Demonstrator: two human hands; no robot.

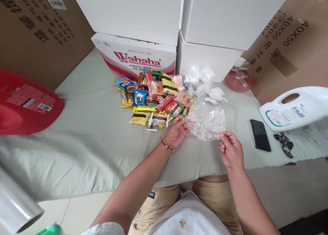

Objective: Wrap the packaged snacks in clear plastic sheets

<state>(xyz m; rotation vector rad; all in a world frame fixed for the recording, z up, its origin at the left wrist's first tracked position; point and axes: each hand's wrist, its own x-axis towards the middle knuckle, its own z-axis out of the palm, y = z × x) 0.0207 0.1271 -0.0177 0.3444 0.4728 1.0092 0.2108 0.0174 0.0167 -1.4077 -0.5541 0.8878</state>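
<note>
- Bag (210, 123): clear, crinkled plastic, stretched between the two hands above the cloth (97, 132), just right of the snacks (151, 101).
- Left hand (177, 131): grip pinching the bag's left edge between thumb and fingers, at the near right side of the snacks; a red bracelet (167, 146) circles the wrist.
- Right hand (231, 148): grip pinching the bag's right corner, thumb against curled fingers.
- Snacks: a loose heap of small wrapped pieces, yellow, red, blue and brown, in front of the Wahaha carton (138, 59).
- Crumpled bags (203, 81): a whitish cluster beyond the bag, beside the snacks and before the white boxes (212, 19); I cannot tell their contents.
- Far right: a pink bowl (241, 81) by a brown box (289, 47); nearer, a white jug (292, 108), phone (260, 135) and keys (285, 144).
- Far left: a red container (28, 106), lying on the cloth.
</note>
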